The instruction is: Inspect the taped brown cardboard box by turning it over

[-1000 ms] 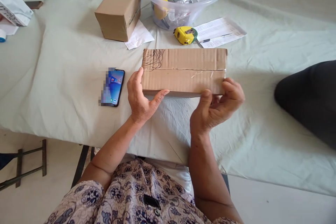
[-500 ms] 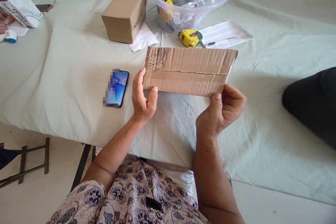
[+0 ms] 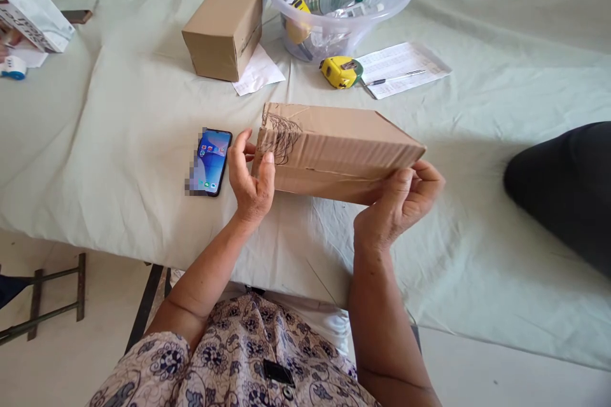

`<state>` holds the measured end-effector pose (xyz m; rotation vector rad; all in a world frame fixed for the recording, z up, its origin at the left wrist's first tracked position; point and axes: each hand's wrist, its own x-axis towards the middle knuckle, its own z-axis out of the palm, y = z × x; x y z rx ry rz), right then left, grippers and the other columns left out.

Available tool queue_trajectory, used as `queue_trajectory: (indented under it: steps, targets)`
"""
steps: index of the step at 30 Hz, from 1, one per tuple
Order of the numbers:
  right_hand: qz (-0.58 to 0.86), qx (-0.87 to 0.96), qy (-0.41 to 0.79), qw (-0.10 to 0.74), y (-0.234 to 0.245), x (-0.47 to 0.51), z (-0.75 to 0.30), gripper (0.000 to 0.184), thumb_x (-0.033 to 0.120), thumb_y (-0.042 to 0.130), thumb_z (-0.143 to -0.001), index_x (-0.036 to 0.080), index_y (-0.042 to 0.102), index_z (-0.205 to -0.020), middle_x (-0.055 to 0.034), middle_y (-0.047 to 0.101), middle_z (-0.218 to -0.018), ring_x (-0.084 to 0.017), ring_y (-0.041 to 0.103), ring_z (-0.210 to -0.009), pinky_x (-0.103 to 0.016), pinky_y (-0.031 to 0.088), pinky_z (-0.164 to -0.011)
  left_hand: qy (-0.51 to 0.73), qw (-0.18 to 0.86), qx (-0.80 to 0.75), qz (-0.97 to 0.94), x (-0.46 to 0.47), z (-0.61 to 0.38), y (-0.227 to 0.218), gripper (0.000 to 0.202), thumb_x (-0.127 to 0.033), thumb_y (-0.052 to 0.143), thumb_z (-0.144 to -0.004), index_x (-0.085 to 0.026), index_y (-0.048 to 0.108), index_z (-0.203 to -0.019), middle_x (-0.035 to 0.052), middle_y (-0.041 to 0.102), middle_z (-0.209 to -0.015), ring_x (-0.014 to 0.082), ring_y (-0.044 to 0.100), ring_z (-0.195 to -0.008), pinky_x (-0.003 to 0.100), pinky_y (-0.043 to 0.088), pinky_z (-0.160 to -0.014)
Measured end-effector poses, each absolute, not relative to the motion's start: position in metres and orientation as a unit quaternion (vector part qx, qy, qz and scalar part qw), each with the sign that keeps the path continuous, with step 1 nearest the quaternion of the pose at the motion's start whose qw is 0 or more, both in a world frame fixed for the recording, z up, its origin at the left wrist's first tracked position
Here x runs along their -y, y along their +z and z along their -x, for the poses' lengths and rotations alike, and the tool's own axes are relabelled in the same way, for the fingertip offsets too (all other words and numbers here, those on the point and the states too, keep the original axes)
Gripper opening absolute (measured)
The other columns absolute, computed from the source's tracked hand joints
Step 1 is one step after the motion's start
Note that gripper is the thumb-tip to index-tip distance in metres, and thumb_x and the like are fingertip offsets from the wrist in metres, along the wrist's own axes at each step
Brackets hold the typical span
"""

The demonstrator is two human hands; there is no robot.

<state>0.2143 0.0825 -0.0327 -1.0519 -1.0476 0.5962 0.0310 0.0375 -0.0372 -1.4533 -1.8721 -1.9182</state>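
Note:
Between my hands is a brown cardboard box (image 3: 334, 156), tilted so that its top and near side show. Dark scribbled lines mark its left end. My left hand (image 3: 252, 181) grips the left end, thumb on the near side and some fingers behind the edge. At the right end, my right hand (image 3: 398, 203) holds the lower corner with the thumb in front and the fingers curled. A phone (image 3: 212, 162) with its screen lit lies just left of my left hand. Beyond the box, a yellow tape measure (image 3: 340, 72) rests on the cloth.
A second cardboard box (image 3: 222, 32) sits on a paper beside a clear plastic basin (image 3: 344, 28) holding a bottle and other items. A pen lies on a printed sheet (image 3: 405, 70). A dark rounded object (image 3: 563, 184) stands at right; another person's hand shows at far left.
The held box has tipped, so its top face now shows beside the scribbled side. Its near edge has come lower, closer to me, and both hands still hold it.

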Motion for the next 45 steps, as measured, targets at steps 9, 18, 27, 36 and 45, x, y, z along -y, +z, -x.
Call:
queue_trajectory:
  steps: [9, 18, 27, 36, 45]
  targets:
    - [0.511, 0.528, 0.218, 0.642, -0.032, -0.077, -0.214, 0.054, 0.062, 0.065, -0.083, 0.026, 0.056, -0.123, -0.0078, 0.055, -0.124, -0.028, 0.054, -0.122, -0.051, 0.043, -0.108, -0.567, 0.075, 0.637, 0.517, -0.036, -0.037, -0.032, 0.066, -0.065, 0.053, -0.097, -0.018, 0.047, -0.143, 0.0147, 0.063, -0.122, 0.0255, 0.062, -0.113, 0.040, 0.049, -0.100]
    - [0.532, 0.575, 0.210, 0.585, -0.044, -0.073, -0.208, 0.067, 0.066, 0.078, -0.070, 0.024, 0.054, -0.117, -0.0070, 0.054, -0.116, -0.028, 0.056, -0.114, -0.053, 0.044, -0.107, -0.559, 0.115, 0.649, 0.503, -0.038, -0.051, -0.042, 0.066, -0.070, 0.066, -0.087, -0.017, 0.051, -0.122, 0.0140, 0.058, -0.115, 0.0277, 0.060, -0.112, 0.046, 0.051, -0.101]
    - [0.540, 0.555, 0.241, 0.585, -0.045, -0.073, -0.208, 0.056, 0.061, 0.081, -0.072, 0.023, 0.057, -0.107, -0.0041, 0.056, -0.109, -0.024, 0.058, -0.106, -0.047, 0.047, -0.101, -0.535, 0.050, 0.682, 0.496, -0.032, -0.058, -0.042, 0.067, -0.073, 0.064, -0.086, -0.018, 0.057, -0.124, 0.0164, 0.052, -0.125, 0.0283, 0.057, -0.118, 0.045, 0.050, -0.102]
    - [0.487, 0.477, 0.303, 0.666, -0.045, -0.079, -0.210, 0.046, 0.054, 0.067, -0.085, 0.022, 0.064, -0.118, -0.0057, 0.063, -0.115, -0.022, 0.062, -0.109, -0.047, 0.051, -0.104, -0.574, 0.031, 0.649, 0.499, -0.034, -0.052, -0.044, 0.038, -0.047, 0.038, -0.107, -0.019, 0.061, -0.119, 0.0159, 0.055, -0.125, 0.0244, 0.056, -0.125, 0.042, 0.049, -0.107]
    - [0.460, 0.456, 0.334, 0.685, -0.043, -0.081, -0.210, 0.042, 0.044, 0.069, -0.080, 0.023, 0.063, -0.117, -0.0040, 0.063, -0.107, -0.023, 0.063, -0.105, -0.045, 0.054, -0.097, -0.585, 0.058, 0.632, 0.506, -0.036, -0.048, -0.046, 0.030, -0.036, 0.041, -0.105, -0.020, 0.059, -0.121, 0.0152, 0.060, -0.123, 0.0251, 0.056, -0.124, 0.044, 0.048, -0.107]
